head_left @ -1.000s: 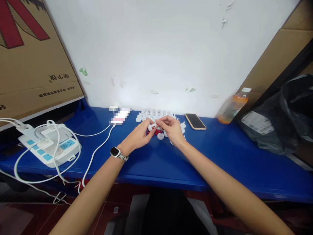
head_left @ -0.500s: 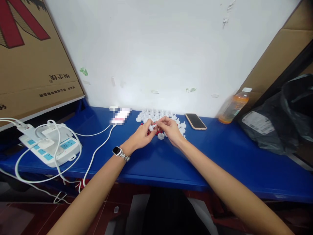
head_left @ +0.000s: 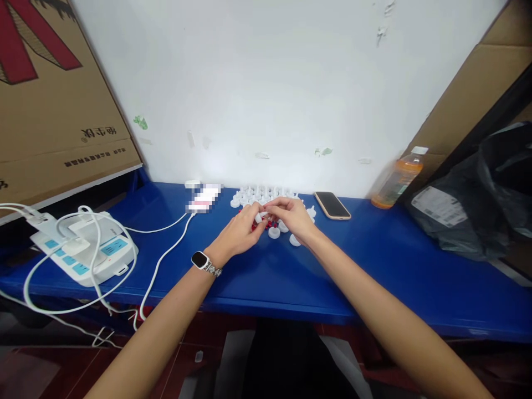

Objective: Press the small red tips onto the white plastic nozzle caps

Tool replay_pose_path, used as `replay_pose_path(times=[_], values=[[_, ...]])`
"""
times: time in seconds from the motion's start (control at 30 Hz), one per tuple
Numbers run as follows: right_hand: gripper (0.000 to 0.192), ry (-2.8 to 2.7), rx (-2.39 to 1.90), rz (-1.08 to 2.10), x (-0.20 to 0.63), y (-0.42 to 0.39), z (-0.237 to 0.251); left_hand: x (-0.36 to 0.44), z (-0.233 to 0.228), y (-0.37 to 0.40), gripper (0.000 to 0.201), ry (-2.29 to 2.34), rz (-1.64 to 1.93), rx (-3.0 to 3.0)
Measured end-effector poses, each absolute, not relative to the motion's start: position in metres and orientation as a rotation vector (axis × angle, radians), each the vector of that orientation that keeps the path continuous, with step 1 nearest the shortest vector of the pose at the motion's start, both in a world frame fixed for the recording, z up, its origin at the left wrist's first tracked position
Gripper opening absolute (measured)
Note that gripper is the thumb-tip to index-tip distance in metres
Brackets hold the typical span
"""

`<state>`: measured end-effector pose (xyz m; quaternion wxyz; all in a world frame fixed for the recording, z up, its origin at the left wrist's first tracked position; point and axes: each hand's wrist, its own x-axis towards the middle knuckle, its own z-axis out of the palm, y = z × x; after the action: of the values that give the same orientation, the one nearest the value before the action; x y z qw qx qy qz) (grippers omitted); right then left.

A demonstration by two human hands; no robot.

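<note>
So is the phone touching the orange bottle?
Apart. The head view shows bare blue table between the phone and the orange bottle, which stands further right by the wall.

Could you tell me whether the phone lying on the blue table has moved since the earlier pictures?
No. The phone lies in the same spot on the blue table, between the white parts and the orange bottle.

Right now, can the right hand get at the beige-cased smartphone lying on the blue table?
Probably yes: the right hand sits just left of the beige-cased smartphone, with bare blue table between. Its fingers pinch a small white plastic piece, which it would need to release.
</note>
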<state>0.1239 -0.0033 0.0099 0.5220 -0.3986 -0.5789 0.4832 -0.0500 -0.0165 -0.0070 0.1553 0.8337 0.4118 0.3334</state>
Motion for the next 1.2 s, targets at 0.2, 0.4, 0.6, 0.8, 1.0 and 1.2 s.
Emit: replay_pose_path(times=[0.2,0.4,0.6,0.8,1.0,1.2], values=[[0.029,-1.307,-0.892,1.048,0.117,-0.004,0.000,-0.049,-0.007,-0.015,0.016,1.235,0.991,2.338],[0.029,-1.252,-0.833,1.237,0.118,-0.006,0.001,-0.049,-0.005,-0.017,0.017,1.166,1.020,2.307],[0.021,-1.230,-0.839,1.528,0.130,-0.006,0.010,-0.051,-0.002,-0.021,0.015,1.137,0.983,2.453],[0.019,-1.215,-0.880,1.499,0.131,-0.006,0.014,-0.052,-0.003,-0.021,0.017,1.179,0.967,2.574],[0.030,-1.290,-0.857,1.277,0.132,-0.009,0.015,-0.054,-0.003,-0.018,0.018,1.236,1.006,2.509],[0.034,-1.336,-0.858,1.153,0.122,-0.013,0.009,-0.053,-0.001,-0.021,0.020,1.218,0.994,2.457]])
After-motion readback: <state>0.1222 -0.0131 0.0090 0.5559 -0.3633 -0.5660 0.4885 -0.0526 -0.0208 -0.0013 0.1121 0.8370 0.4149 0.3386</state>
